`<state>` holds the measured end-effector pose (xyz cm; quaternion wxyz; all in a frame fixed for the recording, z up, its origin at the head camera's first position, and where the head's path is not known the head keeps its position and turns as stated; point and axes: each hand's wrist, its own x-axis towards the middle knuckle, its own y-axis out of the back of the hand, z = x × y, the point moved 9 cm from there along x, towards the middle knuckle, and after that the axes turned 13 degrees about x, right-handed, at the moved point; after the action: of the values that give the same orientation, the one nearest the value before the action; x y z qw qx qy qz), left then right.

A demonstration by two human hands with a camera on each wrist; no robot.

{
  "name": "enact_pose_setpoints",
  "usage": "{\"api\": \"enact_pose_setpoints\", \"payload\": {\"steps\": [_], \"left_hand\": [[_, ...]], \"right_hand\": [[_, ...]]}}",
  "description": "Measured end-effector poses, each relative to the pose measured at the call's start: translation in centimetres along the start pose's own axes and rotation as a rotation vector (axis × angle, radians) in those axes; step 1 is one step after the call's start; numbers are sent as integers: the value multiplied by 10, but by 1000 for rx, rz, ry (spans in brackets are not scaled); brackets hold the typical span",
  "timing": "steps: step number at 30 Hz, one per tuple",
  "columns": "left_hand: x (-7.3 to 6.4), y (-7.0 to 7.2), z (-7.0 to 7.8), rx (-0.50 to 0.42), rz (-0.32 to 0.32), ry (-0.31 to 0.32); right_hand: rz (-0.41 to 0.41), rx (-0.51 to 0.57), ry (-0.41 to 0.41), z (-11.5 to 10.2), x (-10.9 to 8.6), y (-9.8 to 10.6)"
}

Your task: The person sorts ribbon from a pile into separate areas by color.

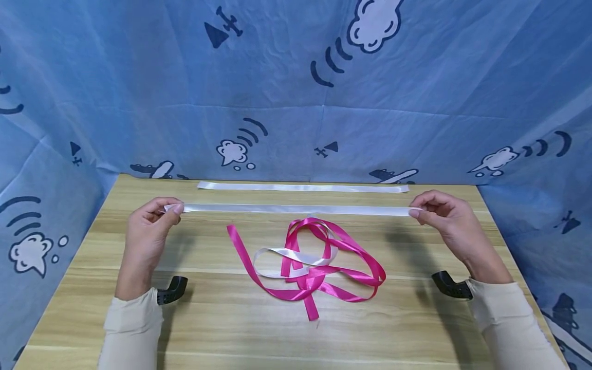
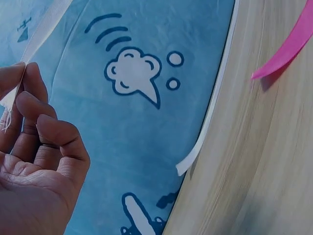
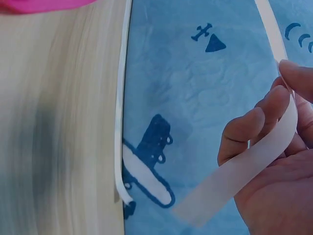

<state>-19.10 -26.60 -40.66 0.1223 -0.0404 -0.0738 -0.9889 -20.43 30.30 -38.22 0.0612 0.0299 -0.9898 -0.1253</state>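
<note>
A white satin ribbon (image 1: pixel 296 208) is stretched straight and level between both hands, above the table. My left hand (image 1: pixel 147 236) pinches one end between thumb and forefinger; in the left wrist view, frayed threads (image 2: pixel 8 120) stick out past the fingertips. At the other side my right hand (image 1: pixel 450 226) pinches the ribbon the same way. A loose ribbon tail (image 3: pixel 234 178) curves past the right palm in the right wrist view. Below the stretched ribbon lies a loose heap of pink ribbon (image 1: pixel 277 293), with a white ribbon loop (image 1: pixel 296 254) tangled in it.
A second white ribbon strip (image 1: pixel 302 188) lies flat along the back edge of the wooden table (image 1: pixel 231 339). A blue printed cloth (image 1: pixel 287 72) hangs behind and at both sides. Black wrist mounts (image 1: pixel 172 291) stick out from the sleeves.
</note>
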Motion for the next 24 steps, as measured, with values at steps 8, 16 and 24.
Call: {"api": "enact_pose_setpoints", "payload": {"steps": [8, 16, 24], "left_hand": [[6, 8, -5, -55, 21, 0], [11, 12, -11, -32, 56, 18], [21, 19, -20, 68, 88, 72]], "right_hand": [[27, -84, -52, 13, 3, 16], [90, -57, -91, 26, 7, 35], [131, 20, -132, 33, 11, 41]]}}
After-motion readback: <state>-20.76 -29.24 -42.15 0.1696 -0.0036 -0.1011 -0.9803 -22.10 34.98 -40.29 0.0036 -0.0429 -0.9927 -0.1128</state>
